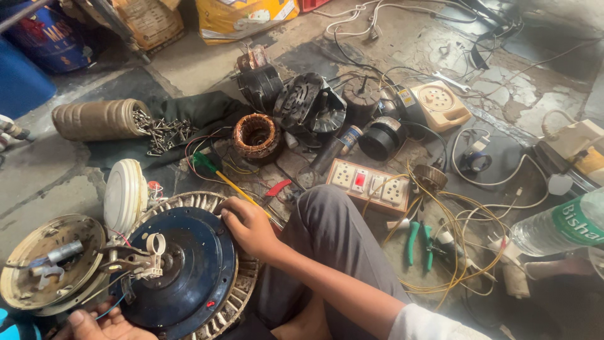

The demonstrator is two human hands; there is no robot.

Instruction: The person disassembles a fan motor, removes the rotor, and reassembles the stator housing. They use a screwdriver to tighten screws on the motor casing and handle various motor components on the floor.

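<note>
green-handled pliers (418, 241), a switchboard (369, 184) and a copper stator (255, 135) lie nearby.

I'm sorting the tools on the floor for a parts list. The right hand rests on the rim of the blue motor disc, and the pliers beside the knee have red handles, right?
Not quite. The right hand does rest on the blue motor disc's rim, but the pliers beside the knee have green handles, as the head view shows.

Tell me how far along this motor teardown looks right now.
Done: a cream end cover lies off to the side, and a bare copper stator sits apart. In hand: the right hand rests on the blue motor body; the left hand steadies its lower edge. Left: its shaft fittings are still attached.
</note>
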